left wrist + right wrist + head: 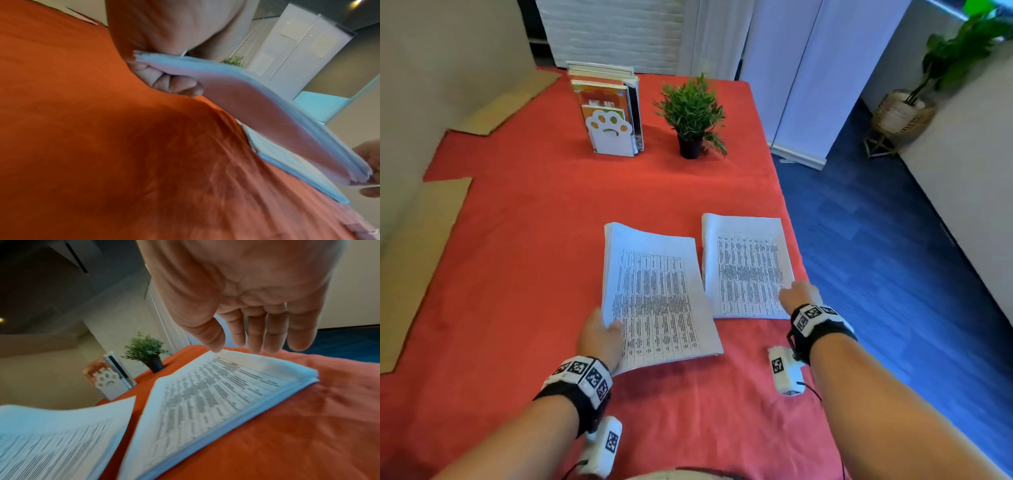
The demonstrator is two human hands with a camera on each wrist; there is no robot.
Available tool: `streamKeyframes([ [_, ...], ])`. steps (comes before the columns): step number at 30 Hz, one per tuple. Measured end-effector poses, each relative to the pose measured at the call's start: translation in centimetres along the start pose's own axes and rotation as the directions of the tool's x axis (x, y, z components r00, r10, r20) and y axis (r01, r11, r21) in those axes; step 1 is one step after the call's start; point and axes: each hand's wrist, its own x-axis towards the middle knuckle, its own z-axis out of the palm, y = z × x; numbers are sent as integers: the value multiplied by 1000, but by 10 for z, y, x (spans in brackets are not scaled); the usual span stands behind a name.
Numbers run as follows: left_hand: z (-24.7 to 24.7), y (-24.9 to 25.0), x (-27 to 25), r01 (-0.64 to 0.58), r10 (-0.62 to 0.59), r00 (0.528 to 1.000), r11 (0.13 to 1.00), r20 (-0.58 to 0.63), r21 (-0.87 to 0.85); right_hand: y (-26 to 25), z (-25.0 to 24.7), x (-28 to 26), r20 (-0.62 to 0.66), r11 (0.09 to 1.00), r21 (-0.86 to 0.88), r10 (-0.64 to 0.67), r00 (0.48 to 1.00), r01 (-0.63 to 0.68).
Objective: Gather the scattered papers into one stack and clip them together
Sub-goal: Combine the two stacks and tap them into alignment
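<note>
Two stacks of printed pages lie side by side on the red tablecloth (524, 260). My left hand (602, 334) grips the left paper stack (657, 298) at its near left corner. Its fingers (174, 86) are curled under the sheets with the thumb on top, and that side of the left paper stack (246, 113) is raised off the cloth. The right paper stack (746, 267) lies flat. My right hand (796, 293) is at its near right edge. In the right wrist view, my right hand (236, 348) has straight fingers touching the edge of the right paper stack (216, 394).
A white paw-shaped bookend (611, 132) holding books stands at the back of the table beside a small potted plant (691, 116). The table's right edge (791, 219) runs close to the right stack, with blue floor (876, 257) beyond. Cardboard sheets (424, 246) lie along the left.
</note>
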Motion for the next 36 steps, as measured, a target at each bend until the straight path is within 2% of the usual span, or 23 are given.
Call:
streamKeyframes([
  [5,3,-23,2,128,-137,987,986,83,107,8,9,20,44,994,-9,114,993,-113],
  [8,1,-32,5,188,-190,974,982,124,28,8,17,31,56,986,-45,163,985,-160],
  [10,-1,-33,7,225,-216,964,973,153,-47,12,20,41,69,983,-4,181,981,-181],
  [12,-2,-33,10,289,-271,949,952,161,-99,11,24,57,117,988,35,145,982,-150],
  [16,-3,-29,12,322,-296,936,939,189,-123,7,22,61,174,989,95,94,980,-112],
  [20,-2,-27,10,261,-245,954,962,170,-79,-12,10,43,68,983,181,-11,998,-2],
  [22,-4,-26,8,232,-222,968,970,120,-69,-13,7,37,12,969,236,-76,997,72],
  [25,-16,-29,16,205,-210,978,962,-8,-178,-18,1,22,-19,925,347,-161,987,157],
  [28,-35,-35,34,161,-187,981,936,-52,-314,-25,1,7,-42,906,360,-223,974,223],
  [32,-53,-38,55,160,-164,986,864,33,-478,-39,18,-14,-3,872,405,-298,955,273],
  [36,-52,-29,52,194,-139,978,882,157,-430,-51,54,-48,114,872,403,-349,930,278],
])
